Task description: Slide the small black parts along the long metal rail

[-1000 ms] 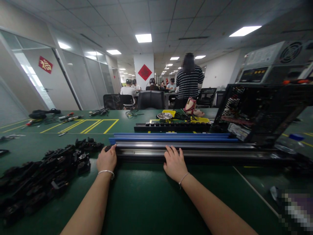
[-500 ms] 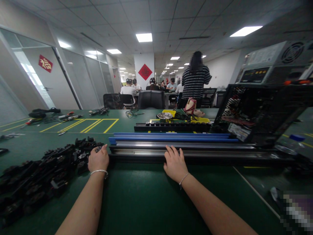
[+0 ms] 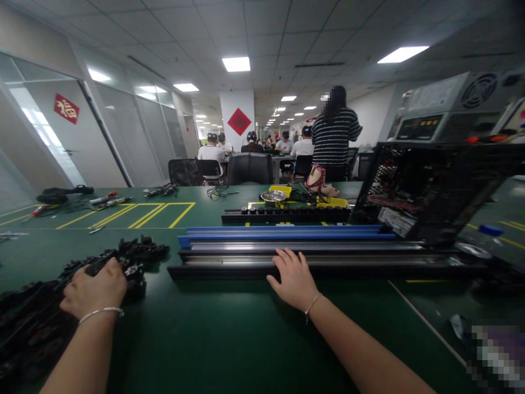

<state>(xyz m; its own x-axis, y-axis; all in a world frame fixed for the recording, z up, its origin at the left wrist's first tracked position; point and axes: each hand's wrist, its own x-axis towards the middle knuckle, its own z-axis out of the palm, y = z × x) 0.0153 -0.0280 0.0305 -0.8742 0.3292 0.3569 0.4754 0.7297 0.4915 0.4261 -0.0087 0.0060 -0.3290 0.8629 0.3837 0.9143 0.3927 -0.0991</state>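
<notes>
My left hand reaches over a heap of small black mechanical parts at the left. Its fingers curl round a black part, which is mostly hidden under them. My right hand lies with fingers spread along the front black rail, its fingertips at the shiny metal channel. Behind that rail runs another long rail with a silvery face, and then a blue rail. All of the rails lie side by side across the green table.
A black rack with a row of small parts stands farther back, near a metal bowl and yellow trays. An opened computer case blocks the right side. Tools lie at the back left. People sit and stand beyond.
My left hand has moved left and toward me, from the rail's end onto the heap. The front rail's left end now sits farther left. My right hand stays on the rail.
</notes>
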